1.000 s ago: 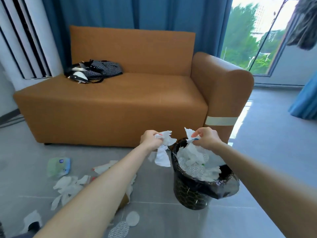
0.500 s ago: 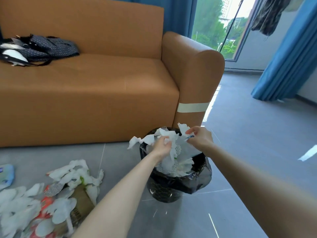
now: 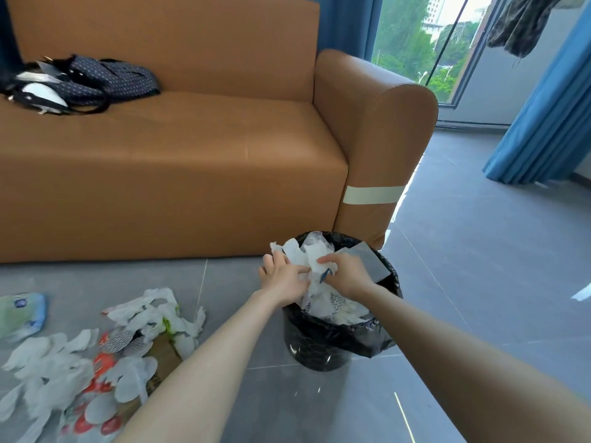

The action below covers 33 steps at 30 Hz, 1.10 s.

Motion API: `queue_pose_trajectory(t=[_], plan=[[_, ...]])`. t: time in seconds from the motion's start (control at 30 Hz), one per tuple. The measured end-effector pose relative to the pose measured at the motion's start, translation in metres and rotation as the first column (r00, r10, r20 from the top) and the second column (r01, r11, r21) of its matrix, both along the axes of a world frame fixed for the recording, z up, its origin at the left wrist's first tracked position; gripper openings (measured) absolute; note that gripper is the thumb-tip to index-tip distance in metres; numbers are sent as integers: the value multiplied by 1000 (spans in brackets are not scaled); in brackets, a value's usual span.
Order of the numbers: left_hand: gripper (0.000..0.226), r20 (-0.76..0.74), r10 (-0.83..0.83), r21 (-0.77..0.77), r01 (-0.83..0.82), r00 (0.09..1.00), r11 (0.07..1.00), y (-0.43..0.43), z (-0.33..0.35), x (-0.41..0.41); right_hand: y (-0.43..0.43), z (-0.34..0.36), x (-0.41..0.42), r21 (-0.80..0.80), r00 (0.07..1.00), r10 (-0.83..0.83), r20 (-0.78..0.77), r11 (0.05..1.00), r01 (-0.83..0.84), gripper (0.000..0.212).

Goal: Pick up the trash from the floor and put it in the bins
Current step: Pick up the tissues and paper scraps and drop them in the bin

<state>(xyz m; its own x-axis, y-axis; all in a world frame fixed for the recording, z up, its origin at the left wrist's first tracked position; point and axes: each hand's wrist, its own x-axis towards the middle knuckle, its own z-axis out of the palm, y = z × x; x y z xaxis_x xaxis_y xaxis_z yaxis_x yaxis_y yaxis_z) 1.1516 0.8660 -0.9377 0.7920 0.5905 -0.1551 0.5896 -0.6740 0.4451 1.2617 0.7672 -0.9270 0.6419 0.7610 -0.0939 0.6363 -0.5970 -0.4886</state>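
Hands: our left hand (image 3: 281, 279) presses, our right hand (image 3: 348, 276) pinches the paper (image 3: 315, 251).
Risk: bin (image 3: 319, 346) beneath them looks heaped; paper may spill.

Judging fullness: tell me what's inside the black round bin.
The bin holds white paper scraps heaped past its rim, a grey card behind, left hand and right hand on top. Anything beneath is covered.

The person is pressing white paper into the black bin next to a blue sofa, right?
No, the leather-look sofa is orange-brown, not blue; the head view shows it. The rest is right: the left hand and right hand press crumpled white paper into the round black-bagged bin next to it.
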Motion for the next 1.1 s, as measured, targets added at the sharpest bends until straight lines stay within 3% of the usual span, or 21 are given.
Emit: queue_pose_trajectory(t=[0.13,0.37,0.53,0.67,0.73,0.83,0.97,1.1], plan=[[26,165,212,-138,-190,963,972,19,2,-15,7,-15,2,-74,997,56,44,996,-52,38],[27,158,441,-371,-361,884,856,49,-18,-22,17,-45,4,-275,977,210,28,942,-194,39],[47,190,448,-451,-328,874,830,66,-28,-11,24,-69,10,-471,956,281,-80,835,-284,37],[78,158,389,-467,-278,907,839,76,-37,-3,28,-86,19,-596,939,313,-139,731,-332,46],[83,174,347,-496,-222,922,839,76,-39,3,28,-95,22,-639,934,324,-147,690,-340,49],[66,251,314,-566,-124,916,815,73,-39,13,29,-104,24,-690,926,323,-194,626,-363,54],[42,317,246,-397,-107,916,911,70,-32,23,28,-97,20,-704,922,317,-224,601,-378,61],[37,300,177,-350,-65,937,934,63,-24,19,22,-73,18,-615,928,271,-256,695,-373,68]])
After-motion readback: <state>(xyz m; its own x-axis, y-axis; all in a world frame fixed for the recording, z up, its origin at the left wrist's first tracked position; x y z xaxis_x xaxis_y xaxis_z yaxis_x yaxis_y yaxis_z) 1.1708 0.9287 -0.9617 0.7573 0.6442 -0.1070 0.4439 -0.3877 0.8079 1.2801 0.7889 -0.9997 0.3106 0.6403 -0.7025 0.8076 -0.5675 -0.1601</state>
